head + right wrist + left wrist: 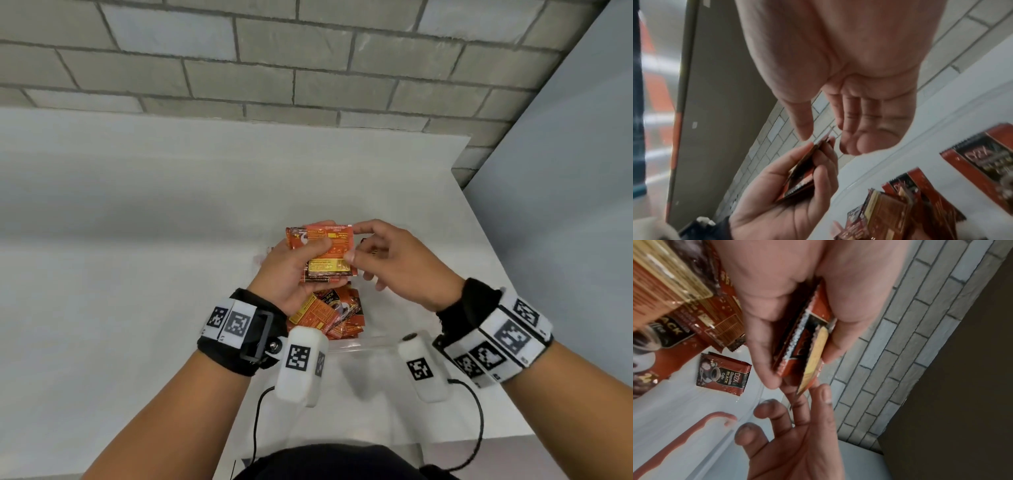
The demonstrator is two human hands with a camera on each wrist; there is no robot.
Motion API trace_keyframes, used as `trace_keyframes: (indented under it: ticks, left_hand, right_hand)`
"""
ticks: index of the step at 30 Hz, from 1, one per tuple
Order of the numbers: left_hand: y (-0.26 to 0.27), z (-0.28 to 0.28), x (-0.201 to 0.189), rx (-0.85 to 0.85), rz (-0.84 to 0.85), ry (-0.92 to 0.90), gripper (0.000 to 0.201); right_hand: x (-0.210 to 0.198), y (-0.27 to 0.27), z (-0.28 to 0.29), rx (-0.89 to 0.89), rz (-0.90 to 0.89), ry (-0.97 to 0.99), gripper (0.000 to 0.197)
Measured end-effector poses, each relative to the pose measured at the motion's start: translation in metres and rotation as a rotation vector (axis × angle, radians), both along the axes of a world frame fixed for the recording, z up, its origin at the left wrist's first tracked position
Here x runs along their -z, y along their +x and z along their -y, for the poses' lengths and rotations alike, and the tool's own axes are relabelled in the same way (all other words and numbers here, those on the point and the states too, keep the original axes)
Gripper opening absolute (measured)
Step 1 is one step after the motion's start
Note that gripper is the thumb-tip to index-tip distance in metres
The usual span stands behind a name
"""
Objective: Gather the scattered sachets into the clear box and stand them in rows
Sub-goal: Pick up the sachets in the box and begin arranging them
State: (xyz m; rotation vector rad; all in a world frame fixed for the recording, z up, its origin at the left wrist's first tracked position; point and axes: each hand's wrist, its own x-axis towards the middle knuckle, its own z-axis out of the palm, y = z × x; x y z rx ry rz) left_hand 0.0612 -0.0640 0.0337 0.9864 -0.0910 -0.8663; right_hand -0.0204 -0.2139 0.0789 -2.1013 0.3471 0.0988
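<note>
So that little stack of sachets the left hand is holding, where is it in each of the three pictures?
Head: the stack of sachets sits at centre, above the clear box.
Left wrist: upper centre, seen edge-on between fingers.
Right wrist: lower centre, in the left hand.
Shared landmark: the brick wall.

My left hand hides most of the sachets I hold; small print blurs; the clear box rim barely shows.
</note>
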Motion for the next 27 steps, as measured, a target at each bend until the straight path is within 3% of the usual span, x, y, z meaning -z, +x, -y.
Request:
trace_keyframes:
  ticks: [2,5,10,16,22,27]
  left_hand:
    - [-0.003,0.002,0.0,0.062,0.055,0.037,0.042]
    - [-0.009,0.006,0.001,0.081,0.086,0.07,0.039]
    - [-0.012,0.011,-0.002,-0.011,0.066,0.028,0.034]
    - [-0.009,0.021,-0.011,-0.048,0.14,0.003,0.046]
    - [-0.008,0.026,-0.011,-0.055,0.156,0.017,0.042]
    - [-0.01,0.026,-0.01,-0.041,0.16,0.02,0.042]
  right_hand:
    - [0.005,-0.004,0.001,0.054,0.04,0.105,0.043]
    - [0.008,-0.009,0.008,0.108,0.12,0.172,0.028]
    - [0.008,-0.015,0.018,0.16,0.381,0.015,0.031]
    - [0.014,-0.025,0.015,-0.013,0.258,-0.021,0.038]
    - [0.018,-0.023,0.017,0.21,0.21,0.13,0.031]
    - [0.018,-0.02,0.016,0.231,0.208,0.208,0.023]
